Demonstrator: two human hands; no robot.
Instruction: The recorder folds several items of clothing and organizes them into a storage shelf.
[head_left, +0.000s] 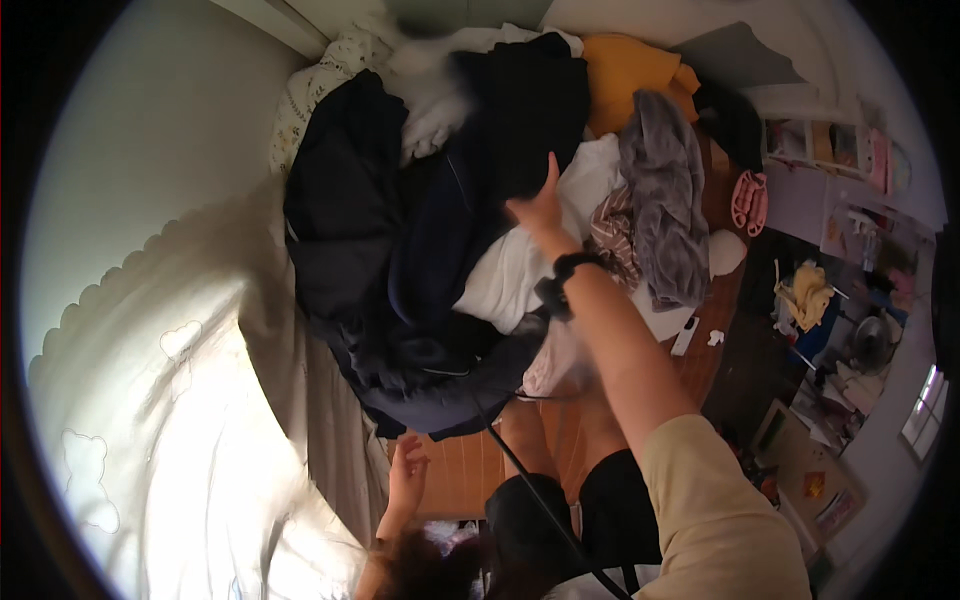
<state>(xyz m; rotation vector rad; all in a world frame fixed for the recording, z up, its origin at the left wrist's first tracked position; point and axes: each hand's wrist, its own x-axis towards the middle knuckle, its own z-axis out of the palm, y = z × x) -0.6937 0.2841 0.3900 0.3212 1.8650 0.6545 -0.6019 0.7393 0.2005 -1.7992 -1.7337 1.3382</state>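
My right hand (541, 206) reaches over the heap with thumb and fingers spread, at the lower edge of a black cloth garment (529, 112). Beneath that wrist, which wears a dark band, lies a white cloth (506, 277). Low in the view, my left hand (409, 459) is just below the dark bundled garment (442, 394), fingers loosely curled, holding nothing visible. Dark navy and black clothes (345, 202) fill the heap's left side. To the right are a grey plush cloth (664, 202), a brown striped cloth (615, 229) and an orange-yellow cloth (626, 79).
A pale curtain (195, 450) hangs at the left beside the wall. A white remote control (684, 337) lies on the reddish-brown mat (701, 375). Farther right are pink slippers (749, 202), a fan (874, 341) and a wooden table (806, 465). A black cable (525, 469) crosses before my legs.
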